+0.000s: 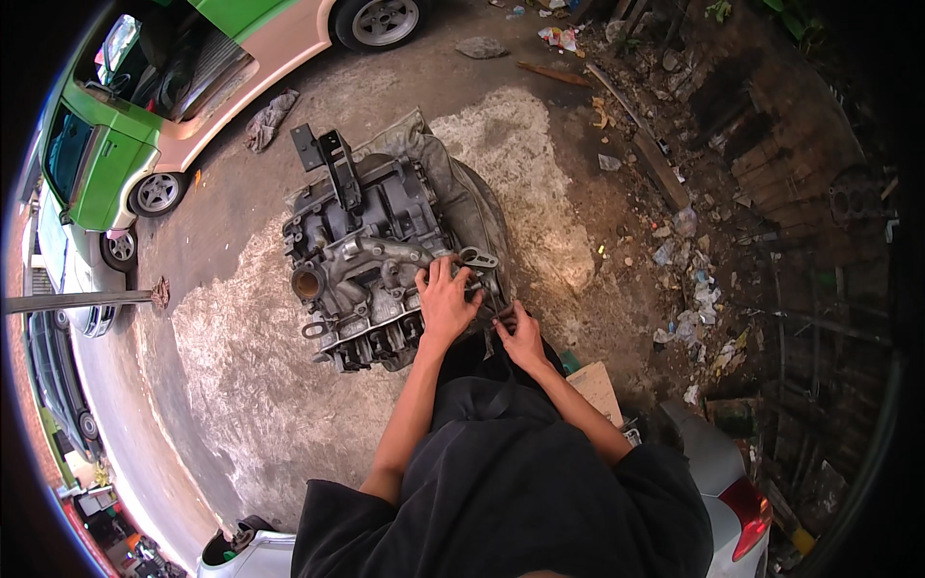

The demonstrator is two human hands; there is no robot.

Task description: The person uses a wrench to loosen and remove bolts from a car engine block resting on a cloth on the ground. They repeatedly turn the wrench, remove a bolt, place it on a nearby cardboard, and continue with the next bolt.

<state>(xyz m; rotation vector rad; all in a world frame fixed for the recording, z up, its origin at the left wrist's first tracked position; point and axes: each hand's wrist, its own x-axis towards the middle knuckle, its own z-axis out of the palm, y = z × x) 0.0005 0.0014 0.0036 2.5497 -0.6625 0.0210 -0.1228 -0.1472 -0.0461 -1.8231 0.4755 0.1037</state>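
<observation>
A grey metal engine (390, 202) stands in front of me, with a curved manifold (371, 252) across its top. At its left end the manifold has a round opening (306, 283). A black bracket (334, 166) rises from the engine's far side. On the near right part of the engine rests my left hand (446, 301), its fingers spread and bent over the metal, beside a slotted metal tab (478, 257). At the engine's right near corner, my right hand (521, 337) has its thumb and fingers pinched together. Whatever lies between those fingertips is too small to make out.
Behind the engine, a grey cloth (462, 183) drapes over something rounded. A green and pink van (217, 125) is parked at the far left. Litter (703, 299) lines the right side along a dark wall (790, 144). A cardboard piece (596, 391) lies by my right forearm.
</observation>
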